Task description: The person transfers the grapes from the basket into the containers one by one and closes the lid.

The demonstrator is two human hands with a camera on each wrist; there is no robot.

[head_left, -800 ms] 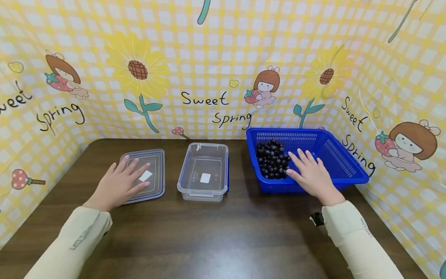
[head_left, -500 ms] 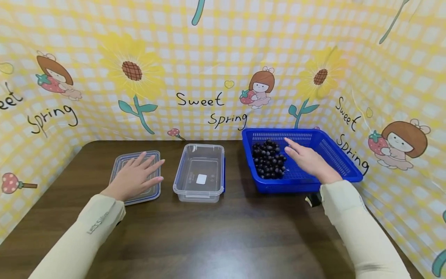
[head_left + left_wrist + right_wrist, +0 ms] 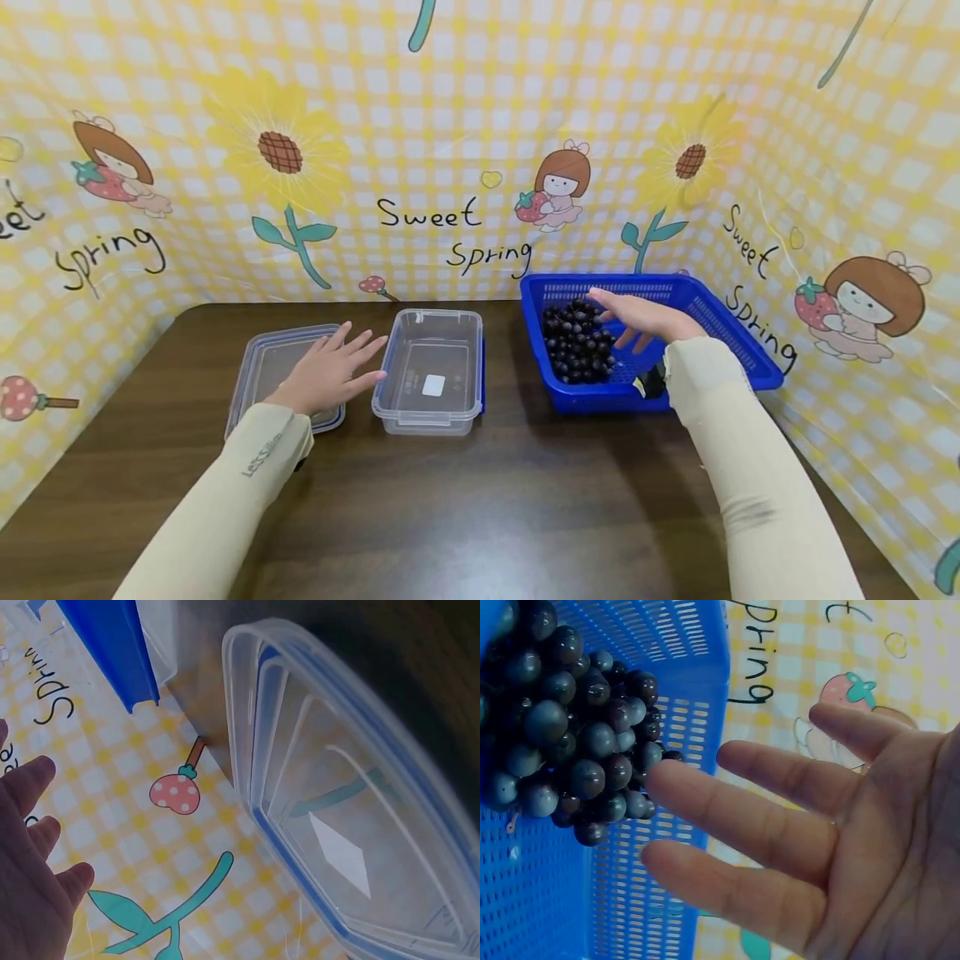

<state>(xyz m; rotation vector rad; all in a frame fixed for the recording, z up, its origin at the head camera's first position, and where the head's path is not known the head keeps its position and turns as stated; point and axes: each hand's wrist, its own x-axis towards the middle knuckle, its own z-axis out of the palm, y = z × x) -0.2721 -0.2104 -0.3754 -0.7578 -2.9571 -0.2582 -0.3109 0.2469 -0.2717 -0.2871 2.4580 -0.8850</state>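
Observation:
Dark grapes (image 3: 576, 343) lie bunched at the left side of a blue plastic basket (image 3: 750, 367). My right hand (image 3: 637, 317) hovers over the basket, its fingers extended toward the grapes and holding nothing; the right wrist view shows the fingertips near the grapes (image 3: 592, 742). With fingers spread, my left hand (image 3: 330, 371) is above the clear lid (image 3: 258, 367), fingertips reaching toward the left rim of the clear plastic container (image 3: 431, 354). Part of the lid is hidden under the hand and sleeve. In the left wrist view the blue-edged lid (image 3: 337, 825) fills the right side.
The brown wooden table (image 3: 450, 517) stands against a yellow checked cloth backdrop (image 3: 435, 125) that rises behind it and on both sides. A white label (image 3: 432, 385) shows in the container, which has a blue clip along its right side.
My left hand has moved right, from over the lid toward the container. The right hand has shifted left and turned over the grapes. The lid, container and basket stay in place.

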